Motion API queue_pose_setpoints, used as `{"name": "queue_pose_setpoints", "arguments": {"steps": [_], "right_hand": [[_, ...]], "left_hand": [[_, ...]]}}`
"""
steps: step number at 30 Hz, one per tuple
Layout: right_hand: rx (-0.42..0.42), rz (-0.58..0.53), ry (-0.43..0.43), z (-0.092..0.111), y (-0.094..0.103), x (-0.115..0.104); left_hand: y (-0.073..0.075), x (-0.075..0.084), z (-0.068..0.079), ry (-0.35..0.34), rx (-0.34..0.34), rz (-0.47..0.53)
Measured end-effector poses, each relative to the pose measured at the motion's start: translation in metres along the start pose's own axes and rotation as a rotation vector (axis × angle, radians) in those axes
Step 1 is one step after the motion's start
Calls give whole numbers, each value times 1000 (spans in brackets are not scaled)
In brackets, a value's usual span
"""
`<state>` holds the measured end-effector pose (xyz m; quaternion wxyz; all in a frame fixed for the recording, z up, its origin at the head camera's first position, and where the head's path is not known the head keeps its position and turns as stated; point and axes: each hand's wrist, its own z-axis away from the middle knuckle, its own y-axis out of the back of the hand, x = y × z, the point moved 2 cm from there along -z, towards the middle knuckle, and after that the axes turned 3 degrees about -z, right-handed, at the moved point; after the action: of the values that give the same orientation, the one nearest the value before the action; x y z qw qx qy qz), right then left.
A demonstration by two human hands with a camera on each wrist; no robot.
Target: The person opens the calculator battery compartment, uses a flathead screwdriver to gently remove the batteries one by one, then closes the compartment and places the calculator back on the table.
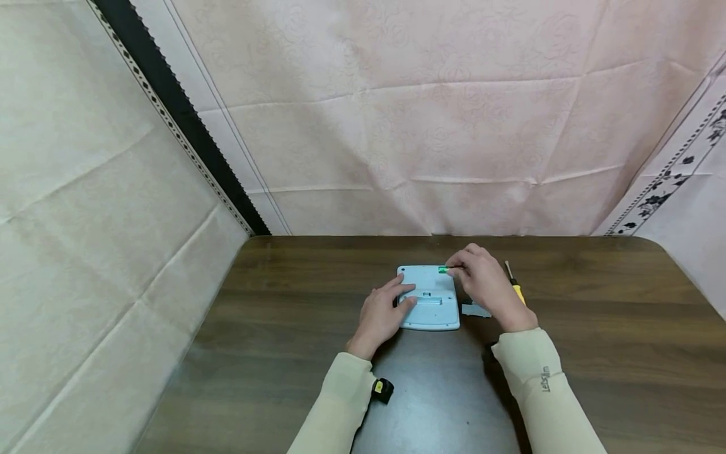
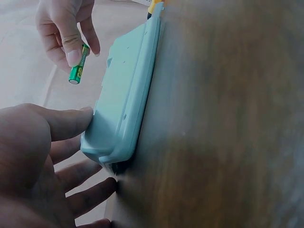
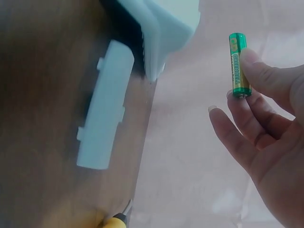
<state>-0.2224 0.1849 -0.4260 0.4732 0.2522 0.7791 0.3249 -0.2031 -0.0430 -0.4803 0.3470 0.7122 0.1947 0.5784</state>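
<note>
The right hand [image 1: 482, 277] pinched one green battery [image 3: 236, 61], its grip closed around it, above the far right corner of one pale-blue device [image 1: 428, 284]. The left hand [image 1: 381, 312], fingers spread, touched that device. One cover [image 3: 105, 107] and one screwdriver [image 1: 516, 288] lay rightward on the desk [image 1: 595, 328].

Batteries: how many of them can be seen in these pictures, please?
1. The battery is pinched between the right hand's thumb and fingers, above the device. Others may be hidden by the hands or inside the device.
</note>
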Motion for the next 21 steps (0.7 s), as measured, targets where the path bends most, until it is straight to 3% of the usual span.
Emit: {"name": "queue_pose_setpoints", "arguments": {"steps": [21], "right_hand": [[-46, 1, -71, -13, 4, 30]], "left_hand": [[-1, 1, 1, 6, 7, -9]]}}
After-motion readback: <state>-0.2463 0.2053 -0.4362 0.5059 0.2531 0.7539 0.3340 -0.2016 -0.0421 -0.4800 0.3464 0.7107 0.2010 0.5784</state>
